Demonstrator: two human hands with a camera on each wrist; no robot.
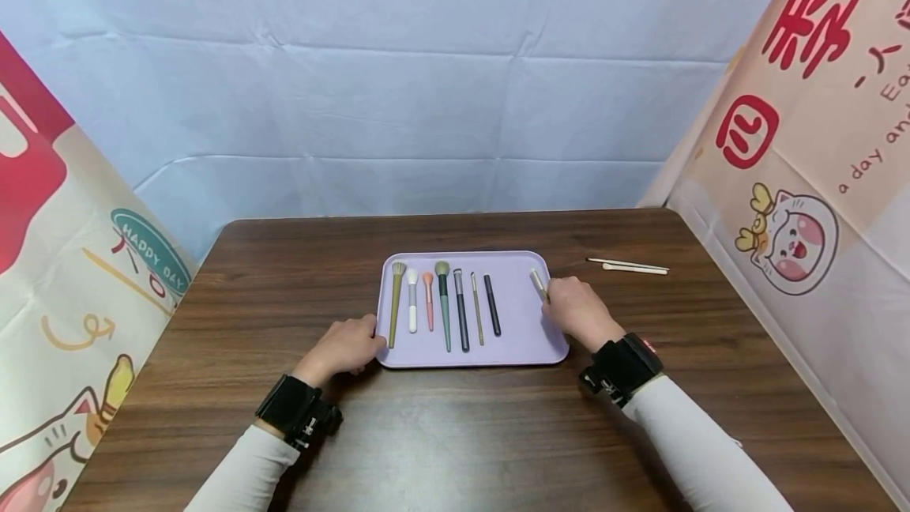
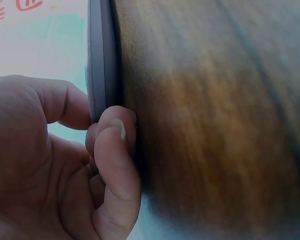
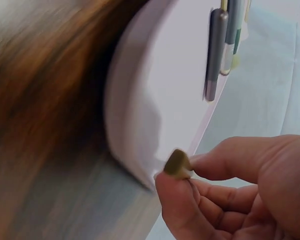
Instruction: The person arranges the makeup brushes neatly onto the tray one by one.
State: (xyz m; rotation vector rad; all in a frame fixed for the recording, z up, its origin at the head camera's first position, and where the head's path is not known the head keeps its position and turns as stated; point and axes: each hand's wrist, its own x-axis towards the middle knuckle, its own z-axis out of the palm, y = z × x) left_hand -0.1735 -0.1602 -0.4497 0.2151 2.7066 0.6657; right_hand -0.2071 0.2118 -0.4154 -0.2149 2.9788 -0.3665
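Observation:
A lilac tray (image 1: 522, 330) lies on the table, bearing a row of several makeup brushes (image 1: 462, 314) set side by side, bristles toward the back. At its left front corner my left hand (image 1: 347, 344) grips the rim; the left wrist view has the thumb and fingertips pinching the tray's edge (image 2: 101, 65). Over the tray's right side, my right hand (image 1: 579, 310) holds a slim makeup brush (image 1: 538, 283). In the right wrist view, thumb and forefinger pinch that brush, its olive-gold end (image 3: 177, 162) sticking out between them. The fingers hide much of its length.
Two thin pale brushes (image 1: 635, 268) lie on the dark wooden table (image 1: 455, 433) to the right of the tray. A pale blue cloth (image 1: 398, 101) hangs behind the table, with printed cloths (image 1: 803, 204) at both sides.

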